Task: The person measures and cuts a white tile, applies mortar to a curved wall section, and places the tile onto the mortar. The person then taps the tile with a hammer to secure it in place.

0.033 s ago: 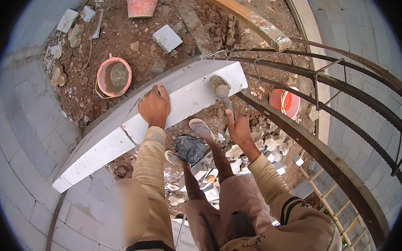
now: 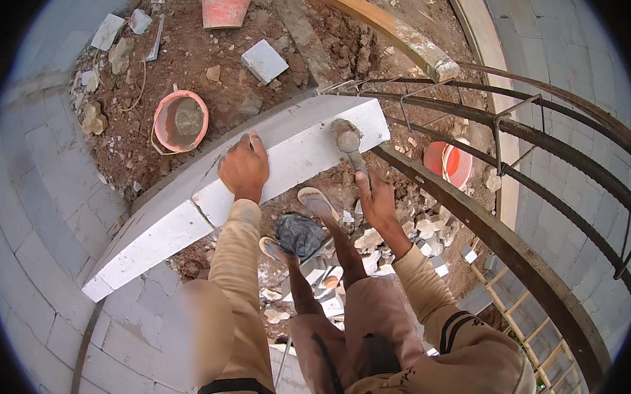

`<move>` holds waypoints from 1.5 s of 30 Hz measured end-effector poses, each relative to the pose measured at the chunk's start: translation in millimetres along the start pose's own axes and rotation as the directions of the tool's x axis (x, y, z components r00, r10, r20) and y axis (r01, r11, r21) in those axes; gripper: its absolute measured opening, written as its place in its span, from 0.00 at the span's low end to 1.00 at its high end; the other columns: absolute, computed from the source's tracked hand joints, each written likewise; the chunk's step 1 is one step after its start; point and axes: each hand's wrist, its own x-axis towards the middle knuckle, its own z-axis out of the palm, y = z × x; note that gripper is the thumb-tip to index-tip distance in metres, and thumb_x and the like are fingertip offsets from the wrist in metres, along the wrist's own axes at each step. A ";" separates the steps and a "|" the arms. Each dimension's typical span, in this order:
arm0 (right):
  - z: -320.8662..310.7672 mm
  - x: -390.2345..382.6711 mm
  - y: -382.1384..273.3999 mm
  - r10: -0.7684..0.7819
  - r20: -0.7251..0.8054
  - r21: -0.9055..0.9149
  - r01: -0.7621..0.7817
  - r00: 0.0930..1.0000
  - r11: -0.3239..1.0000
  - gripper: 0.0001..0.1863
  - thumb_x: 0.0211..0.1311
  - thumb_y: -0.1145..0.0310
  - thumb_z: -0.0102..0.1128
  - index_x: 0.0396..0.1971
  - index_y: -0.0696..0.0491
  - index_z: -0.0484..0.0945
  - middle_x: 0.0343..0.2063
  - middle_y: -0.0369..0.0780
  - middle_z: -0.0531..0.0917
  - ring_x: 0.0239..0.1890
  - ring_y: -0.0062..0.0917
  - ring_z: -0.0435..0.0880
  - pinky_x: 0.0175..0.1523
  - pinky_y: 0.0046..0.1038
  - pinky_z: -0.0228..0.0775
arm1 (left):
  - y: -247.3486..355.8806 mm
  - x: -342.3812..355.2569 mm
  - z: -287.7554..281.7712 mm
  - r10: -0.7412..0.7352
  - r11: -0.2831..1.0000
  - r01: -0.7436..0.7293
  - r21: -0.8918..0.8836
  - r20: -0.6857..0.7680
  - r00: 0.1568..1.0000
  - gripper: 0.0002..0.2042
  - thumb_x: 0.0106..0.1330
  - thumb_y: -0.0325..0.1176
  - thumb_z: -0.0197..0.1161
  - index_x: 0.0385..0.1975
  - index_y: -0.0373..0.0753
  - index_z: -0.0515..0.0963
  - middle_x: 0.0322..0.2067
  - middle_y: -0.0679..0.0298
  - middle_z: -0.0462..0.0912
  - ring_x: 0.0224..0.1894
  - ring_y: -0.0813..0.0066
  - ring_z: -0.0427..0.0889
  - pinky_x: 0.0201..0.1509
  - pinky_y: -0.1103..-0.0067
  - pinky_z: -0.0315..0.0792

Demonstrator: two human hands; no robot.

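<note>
My left hand [image 2: 243,166] grips the upper edge of a long pale block course [image 2: 301,143], fingers bent over it; a seam crosses the blocks below that hand. My right hand [image 2: 378,204] is wrapped round the handle of a mallet [image 2: 346,136], whose grey, crusted head is against the white face near the block's right end. A steel beam [image 2: 491,242] runs away from beneath that end toward the lower right. My feet in sandals show below, beside a dark plastic bag [image 2: 297,233].
Rebar cages [image 2: 560,167] curve along the right, under a wooden beam [image 2: 371,14]. Three buckets [image 2: 225,10] sit on the dirt: one with grey mortar [image 2: 179,122], another at right [image 2: 456,169]. Block walls [image 2: 44,204] flank both sides, with broken pieces [image 2: 264,61] scattered around.
</note>
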 end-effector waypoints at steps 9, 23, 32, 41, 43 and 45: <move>5.2 -11.0 29.3 -0.035 0.010 0.028 0.035 0.999 0.999 0.27 0.78 0.47 0.49 0.48 0.62 0.75 0.25 0.58 0.81 0.33 0.59 0.83 0.37 0.50 0.73 | 1.5 2.5 0.9 0.003 1.000 -0.003 0.018 -0.019 1.000 0.20 0.75 0.49 0.51 0.41 0.44 0.88 0.33 0.51 0.89 0.37 0.46 0.87 0.46 0.57 0.78; 16.7 -1.9 40.4 -0.086 0.031 -0.020 0.087 0.996 0.996 0.26 0.81 0.50 0.45 0.47 0.63 0.76 0.21 0.54 0.80 0.24 0.54 0.81 0.31 0.47 0.70 | -4.1 0.6 -2.1 0.090 0.987 -0.097 -0.130 -0.062 0.994 0.21 0.75 0.50 0.52 0.37 0.41 0.87 0.32 0.50 0.88 0.38 0.48 0.86 0.56 0.59 0.73; 17.2 -2.5 46.1 -0.028 0.018 0.079 0.026 0.999 0.997 0.25 0.82 0.52 0.43 0.42 0.62 0.76 0.19 0.44 0.76 0.22 0.33 0.76 0.30 0.39 0.66 | -144.0 -27.3 -33.6 -0.024 0.985 -0.034 -0.168 -0.332 0.943 0.18 0.74 0.49 0.60 0.46 0.40 0.84 0.48 0.56 0.84 0.53 0.58 0.79 0.73 0.49 0.53; 22.0 -28.2 0.2 -0.010 0.019 0.449 0.001 1.000 0.893 0.28 0.81 0.45 0.44 0.28 0.54 0.71 0.18 0.28 0.66 0.21 0.11 0.62 0.25 0.21 0.52 | -171.5 -36.1 -19.5 0.150 0.987 -0.159 -0.019 -0.235 0.960 0.23 0.68 0.61 0.61 0.35 0.47 0.90 0.42 0.71 0.87 0.52 0.72 0.79 0.72 0.55 0.54; 34.9 -34.0 -8.6 -0.050 -0.049 0.440 0.066 0.998 0.895 0.30 0.80 0.42 0.43 0.29 0.55 0.71 0.18 0.30 0.68 0.21 0.13 0.65 0.25 0.24 0.55 | -172.3 -35.4 -17.0 0.155 0.987 -0.163 -0.008 -0.261 0.953 0.24 0.68 0.62 0.60 0.36 0.48 0.90 0.42 0.72 0.87 0.53 0.73 0.78 0.71 0.55 0.54; 51.9 -32.8 -15.0 -0.145 -0.025 0.323 0.146 0.989 0.935 0.30 0.80 0.42 0.42 0.30 0.57 0.72 0.17 0.33 0.69 0.21 0.17 0.67 0.25 0.28 0.58 | -174.6 -34.8 -15.5 0.177 0.983 -0.186 -0.003 -0.296 0.939 0.24 0.68 0.63 0.59 0.36 0.49 0.90 0.42 0.71 0.87 0.53 0.73 0.78 0.71 0.56 0.53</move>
